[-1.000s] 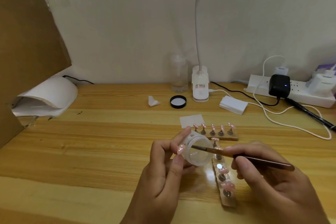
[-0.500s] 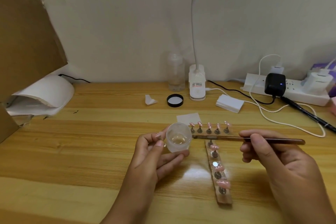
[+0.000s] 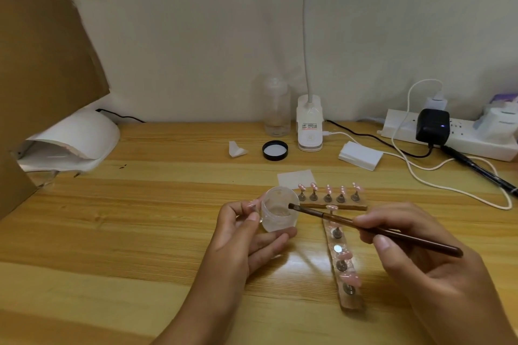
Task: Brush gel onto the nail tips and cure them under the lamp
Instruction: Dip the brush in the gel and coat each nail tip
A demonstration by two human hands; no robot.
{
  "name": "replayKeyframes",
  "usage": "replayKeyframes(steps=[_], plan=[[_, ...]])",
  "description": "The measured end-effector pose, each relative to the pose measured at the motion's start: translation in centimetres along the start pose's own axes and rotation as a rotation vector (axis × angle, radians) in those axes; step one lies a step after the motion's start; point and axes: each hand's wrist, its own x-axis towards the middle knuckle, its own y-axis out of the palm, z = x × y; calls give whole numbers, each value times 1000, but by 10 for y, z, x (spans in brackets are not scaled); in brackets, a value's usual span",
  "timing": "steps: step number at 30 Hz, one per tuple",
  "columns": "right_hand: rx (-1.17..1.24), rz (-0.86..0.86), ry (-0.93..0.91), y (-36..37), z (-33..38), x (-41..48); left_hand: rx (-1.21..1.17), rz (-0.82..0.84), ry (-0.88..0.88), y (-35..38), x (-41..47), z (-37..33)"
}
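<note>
desk (image 3: 140, 232): wooden.
curing lamp (image 3: 75, 137): white dome, far left corner.
right hand (image 3: 414, 249): pinches the brush (image 3: 364, 228), bristles at the jar's mouth.
left hand (image 3: 244, 235): grips the tilted gel jar (image 3: 277, 209), mid-desk.
nail tips (image 3: 328, 196): pink, on two strips just right of the jar.

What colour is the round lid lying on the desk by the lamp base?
The lid has a black rim and a whitish inside; the head view shows it best.
</note>
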Motion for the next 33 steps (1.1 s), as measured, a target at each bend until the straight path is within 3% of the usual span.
replayKeyframes(steps=[10,12,14,17,22,33], plan=[[32,-103,109,-7,-3,2,71,-30,-38,-2,12,-6],[93,-166,152,-8,-5,5,256,-86,58,-4,15,-12],[203,-218,198,-9,-9,8,388,-178,277,-4,11,-16],[386,-292,281,-10,-8,14,289,-139,453,12,-3,-15],[551,-357,394,-14,-3,16,343,101,349,29,-3,3],[429,-321,291,-15,-10,12,393,92,321,9,0,3]])
